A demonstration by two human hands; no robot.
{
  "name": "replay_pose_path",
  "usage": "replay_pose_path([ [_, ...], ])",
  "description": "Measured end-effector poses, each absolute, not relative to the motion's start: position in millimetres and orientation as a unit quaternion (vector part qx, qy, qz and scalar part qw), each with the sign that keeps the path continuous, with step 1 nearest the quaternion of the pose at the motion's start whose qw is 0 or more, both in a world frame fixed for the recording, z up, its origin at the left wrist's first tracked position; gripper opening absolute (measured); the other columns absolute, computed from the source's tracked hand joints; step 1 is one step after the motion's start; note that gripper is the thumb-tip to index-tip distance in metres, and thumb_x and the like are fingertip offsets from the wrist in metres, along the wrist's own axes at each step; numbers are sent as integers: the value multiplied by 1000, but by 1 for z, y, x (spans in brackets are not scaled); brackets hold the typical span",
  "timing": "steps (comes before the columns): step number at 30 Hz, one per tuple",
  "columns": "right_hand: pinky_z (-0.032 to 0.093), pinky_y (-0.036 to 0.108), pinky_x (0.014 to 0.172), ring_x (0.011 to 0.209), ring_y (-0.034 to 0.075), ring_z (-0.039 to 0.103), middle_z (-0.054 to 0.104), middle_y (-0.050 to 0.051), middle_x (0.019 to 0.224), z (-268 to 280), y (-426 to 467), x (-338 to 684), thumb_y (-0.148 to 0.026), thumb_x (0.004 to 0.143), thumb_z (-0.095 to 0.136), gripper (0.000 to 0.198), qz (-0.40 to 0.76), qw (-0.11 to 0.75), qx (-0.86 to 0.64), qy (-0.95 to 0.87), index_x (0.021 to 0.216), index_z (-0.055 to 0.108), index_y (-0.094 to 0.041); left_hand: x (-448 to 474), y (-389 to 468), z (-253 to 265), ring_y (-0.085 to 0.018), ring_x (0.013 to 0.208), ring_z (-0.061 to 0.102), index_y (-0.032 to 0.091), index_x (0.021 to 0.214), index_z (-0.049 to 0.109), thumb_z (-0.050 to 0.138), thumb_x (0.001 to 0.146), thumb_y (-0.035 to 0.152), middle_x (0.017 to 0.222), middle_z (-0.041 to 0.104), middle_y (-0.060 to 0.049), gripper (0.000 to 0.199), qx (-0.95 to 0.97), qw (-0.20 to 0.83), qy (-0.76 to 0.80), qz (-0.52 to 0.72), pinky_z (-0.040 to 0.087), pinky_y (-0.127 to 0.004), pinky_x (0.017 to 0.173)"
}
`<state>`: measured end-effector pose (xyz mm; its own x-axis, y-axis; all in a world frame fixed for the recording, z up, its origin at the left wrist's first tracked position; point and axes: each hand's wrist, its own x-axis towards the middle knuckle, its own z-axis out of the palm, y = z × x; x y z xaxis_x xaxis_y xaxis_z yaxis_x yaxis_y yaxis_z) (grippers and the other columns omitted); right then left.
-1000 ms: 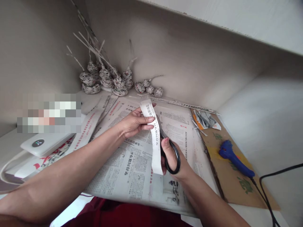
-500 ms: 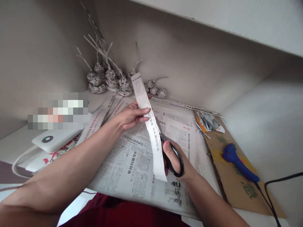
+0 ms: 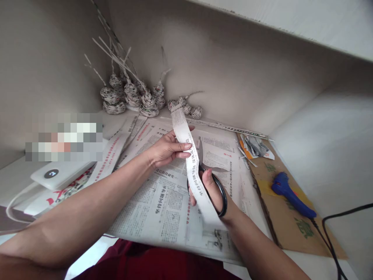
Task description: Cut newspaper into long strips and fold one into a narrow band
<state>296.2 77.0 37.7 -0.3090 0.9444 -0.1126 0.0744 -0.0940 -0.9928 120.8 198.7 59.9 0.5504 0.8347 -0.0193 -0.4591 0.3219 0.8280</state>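
Observation:
Between thumb and fingers, my left hand (image 3: 170,149) pinches a long newspaper strip (image 3: 182,126) near its middle. The strip's lower end hangs across the front of my right hand (image 3: 214,190). That hand has its fingers in the handles of black-handled scissors (image 3: 223,194). The scissor blades point away from me and stand apart, one beside the strip and the other out to the right. Part of the handles and some right fingers are hidden behind the strip. Below both hands, newspaper sheets (image 3: 142,210) cover the table.
Woven paper gourds (image 3: 132,93) with thin stems stand against the back wall, with thin paper rods (image 3: 221,126) before them. At right, a blue glue gun (image 3: 291,194) with a black cable lies on cardboard (image 3: 309,237). A white device (image 3: 55,173) sits at left beside a blurred patch.
The scissor blades have spread apart. My left hand and the strip have moved slightly right and toward me, and the strip's lower end has swung right across my right hand.

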Motion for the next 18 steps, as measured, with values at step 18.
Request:
replay_pose_path([
  [18, 38, 23, 34, 36, 10, 47, 49, -5, 49, 51, 73, 294, -76, 89, 54, 57, 575, 373, -475, -552, 70, 50, -23, 94, 221, 65, -17, 69, 76, 16, 130, 63, 83, 73, 7, 79, 74, -2, 61, 402, 759, 218, 463, 47, -8, 38],
])
